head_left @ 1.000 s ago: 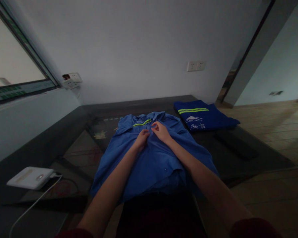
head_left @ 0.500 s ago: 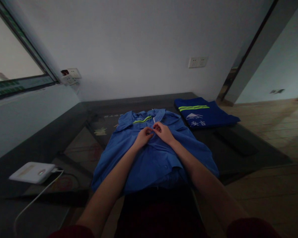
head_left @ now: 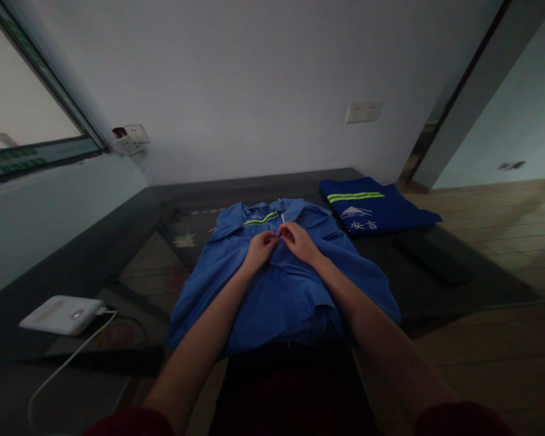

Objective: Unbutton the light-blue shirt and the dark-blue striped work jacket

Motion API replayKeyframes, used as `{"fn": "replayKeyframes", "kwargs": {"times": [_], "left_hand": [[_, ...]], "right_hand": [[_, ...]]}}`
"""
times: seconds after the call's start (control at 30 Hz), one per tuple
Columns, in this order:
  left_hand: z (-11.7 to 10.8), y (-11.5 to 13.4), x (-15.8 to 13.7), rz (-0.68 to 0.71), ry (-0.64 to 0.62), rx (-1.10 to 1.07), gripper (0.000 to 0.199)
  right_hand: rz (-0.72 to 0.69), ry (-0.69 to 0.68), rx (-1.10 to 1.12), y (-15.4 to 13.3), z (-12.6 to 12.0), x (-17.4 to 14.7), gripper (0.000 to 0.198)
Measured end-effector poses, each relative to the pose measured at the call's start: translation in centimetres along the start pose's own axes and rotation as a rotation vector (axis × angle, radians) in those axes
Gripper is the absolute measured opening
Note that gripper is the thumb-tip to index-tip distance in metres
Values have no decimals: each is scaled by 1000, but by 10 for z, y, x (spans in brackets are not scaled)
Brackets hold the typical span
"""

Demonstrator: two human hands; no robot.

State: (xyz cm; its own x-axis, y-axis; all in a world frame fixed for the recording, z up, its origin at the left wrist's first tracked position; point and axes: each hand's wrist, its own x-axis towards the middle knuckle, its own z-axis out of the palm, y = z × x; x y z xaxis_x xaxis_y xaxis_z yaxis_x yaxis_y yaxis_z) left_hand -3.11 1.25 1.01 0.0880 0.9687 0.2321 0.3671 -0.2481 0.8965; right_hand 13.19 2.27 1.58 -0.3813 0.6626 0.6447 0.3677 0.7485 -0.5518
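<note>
A blue work shirt (head_left: 272,284) with a yellow-green stripe near the collar lies flat on a dark table (head_left: 440,284), its hem hanging over the near edge. My left hand (head_left: 260,248) and my right hand (head_left: 298,240) meet at the shirt's front opening just below the collar. Both pinch the fabric there with fingertips touching. Whether a button sits between them is too small to tell.
A folded dark blue garment (head_left: 375,206) with yellow-green stripes and white print lies at the table's far right. A white flat device (head_left: 62,314) with a white cable (head_left: 59,378) rests at the left. Wall sockets (head_left: 362,111) and a window (head_left: 22,127) surround the table.
My hands came together and moved slightly up the shirt front toward the collar. The shirt lies as before.
</note>
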Motion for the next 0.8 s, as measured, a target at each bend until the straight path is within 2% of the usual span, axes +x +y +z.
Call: {"fn": "replayKeyframes", "kwargs": {"times": [0.1, 0.17, 0.33, 0.5, 0.63, 0.8], "left_hand": [[-3, 0, -1, 49, 56, 211, 14], [-5, 0, -1, 27, 51, 240, 15], [-4, -5, 2, -3, 38, 149, 18], [-3, -7, 3, -60, -7, -70, 23], [-5, -6, 2, -88, -39, -131, 28], [-6, -6, 1, -143, -89, -38, 27]], "right_hand": [[43, -120, 7, 3, 3, -2, 13], [72, -157, 27, 4, 4, -2, 13], [106, -187, 30, 4, 4, -3, 16], [167, -236, 31, 2, 1, -3, 14], [165, -190, 104, 4, 2, -2, 15], [188, -105, 243, 9, 4, 1, 12]]}}
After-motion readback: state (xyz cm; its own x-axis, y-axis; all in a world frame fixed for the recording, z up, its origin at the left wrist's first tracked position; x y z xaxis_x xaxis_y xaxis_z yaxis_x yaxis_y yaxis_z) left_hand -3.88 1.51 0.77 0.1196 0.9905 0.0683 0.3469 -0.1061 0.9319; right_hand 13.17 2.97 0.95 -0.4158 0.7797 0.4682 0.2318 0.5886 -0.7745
